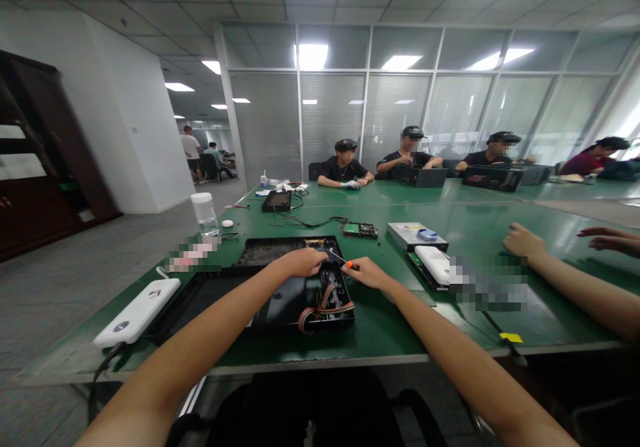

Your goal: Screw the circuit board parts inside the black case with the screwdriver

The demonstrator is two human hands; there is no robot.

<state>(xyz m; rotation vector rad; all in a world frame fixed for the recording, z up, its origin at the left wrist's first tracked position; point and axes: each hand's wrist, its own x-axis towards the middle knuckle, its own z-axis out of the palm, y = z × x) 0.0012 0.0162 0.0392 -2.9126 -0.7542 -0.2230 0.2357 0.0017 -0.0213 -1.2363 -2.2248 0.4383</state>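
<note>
- At the green table (383, 337), a person's two bare hands meet over an open black case (295, 300), lying directly in front of them, near the table's edge.
- The right hand (369, 274) has its fingers closed around an orange-handled screwdriver (350, 265); the thin metal shaft slants up and leftward.
- The left hand (306, 261) is at the case's far side, fingers bent; from here I cannot tell whether they grip anything.
- A striped ribbon cable (327, 308) loops at the case's right end.
- Beyond the case lies a green circuit board (360, 230).
- To the left stand a long white device (137, 314) and a clear bottle (206, 217) with a white lid.
- To the right, a silver box (407, 235) bears a blue round object (427, 234).
- A co-worker's hand (525, 242) rests farther right.
</note>
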